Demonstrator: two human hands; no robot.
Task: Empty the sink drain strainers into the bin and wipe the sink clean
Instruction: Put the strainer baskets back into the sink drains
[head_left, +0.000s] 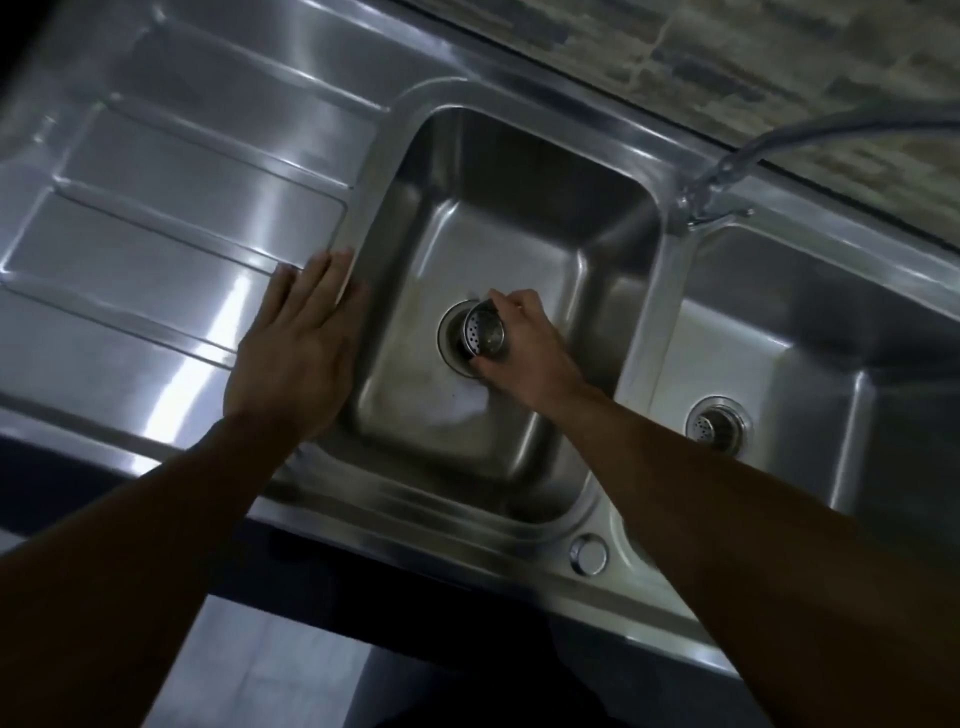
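A double stainless steel sink fills the view. In the left basin (493, 218) my right hand (524, 345) grips a perforated metal drain strainer (484, 335), tilted on its side just over the drain opening (452, 343). My left hand (298, 348) lies flat with straight fingers on the basin's left rim, beside the drainboard. A second strainer (714, 423) sits in the drain of the right basin (831, 364). No bin or cloth is in view.
A ribbed drainboard (171, 197) stretches to the left. The tap (727, 176) stands at the back between the basins. A round chrome cap (588, 554) sits on the front rim. Tiled wall runs behind, floor shows below the counter edge.
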